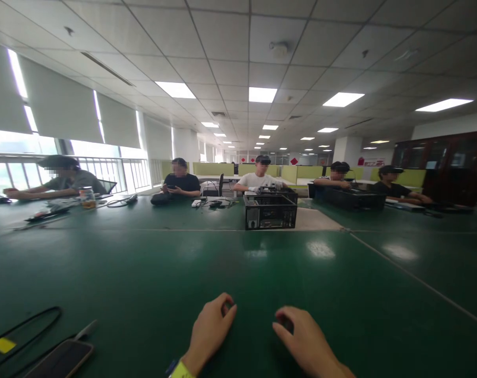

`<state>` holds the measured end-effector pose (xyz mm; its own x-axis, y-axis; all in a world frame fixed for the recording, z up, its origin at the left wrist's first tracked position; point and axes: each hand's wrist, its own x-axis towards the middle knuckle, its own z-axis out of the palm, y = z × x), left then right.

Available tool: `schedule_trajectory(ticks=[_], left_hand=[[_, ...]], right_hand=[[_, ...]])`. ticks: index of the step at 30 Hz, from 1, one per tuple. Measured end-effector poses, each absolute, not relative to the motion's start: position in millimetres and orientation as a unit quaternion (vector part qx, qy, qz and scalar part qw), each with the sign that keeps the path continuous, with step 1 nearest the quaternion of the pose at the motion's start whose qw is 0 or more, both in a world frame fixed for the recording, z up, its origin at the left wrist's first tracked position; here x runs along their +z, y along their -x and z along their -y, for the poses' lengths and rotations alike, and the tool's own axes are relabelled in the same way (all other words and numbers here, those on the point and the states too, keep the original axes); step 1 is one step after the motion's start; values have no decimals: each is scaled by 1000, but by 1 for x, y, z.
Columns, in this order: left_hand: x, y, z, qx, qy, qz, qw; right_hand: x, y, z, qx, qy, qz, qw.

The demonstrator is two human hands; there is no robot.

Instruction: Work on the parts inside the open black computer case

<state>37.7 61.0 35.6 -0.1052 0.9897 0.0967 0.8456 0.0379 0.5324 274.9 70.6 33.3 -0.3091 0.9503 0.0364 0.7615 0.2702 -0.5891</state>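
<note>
Low in the view, my left hand [213, 328] hovers over or rests on the green table [152, 278], with its fingers curled and a gap between thumb and forefinger. A yellow band [181, 370] circles the left wrist. To its right, my right hand [303, 336] is curled in a similar way, thumb and forefinger apart. The two hands do not touch each other, and neither shows an object in it. The lower fingers of both are partly hidden.
A phone [61, 361] and a black cable [35, 317] with a yellow tag lie at the lower left. An open black computer case [270, 211] stands ahead. Several people sit along the far side, one in a white shirt [258, 181]. A jar [87, 198] stands far left.
</note>
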Motion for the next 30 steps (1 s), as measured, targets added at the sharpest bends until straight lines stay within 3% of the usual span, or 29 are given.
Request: schedule_trajectory(ticks=[4, 9, 30], left_hand=[[22, -7, -4, 196, -628, -734, 170], [25, -15, 17, 186, -670, -707, 129], [20, -20, 22, 171, -716, -666, 118]], right_hand=[[2, -299, -28, 387, 545, 727, 157], [-17, -297, -28, 347, 533, 719, 281], [-15, -308, -28, 380, 463, 745, 294]])
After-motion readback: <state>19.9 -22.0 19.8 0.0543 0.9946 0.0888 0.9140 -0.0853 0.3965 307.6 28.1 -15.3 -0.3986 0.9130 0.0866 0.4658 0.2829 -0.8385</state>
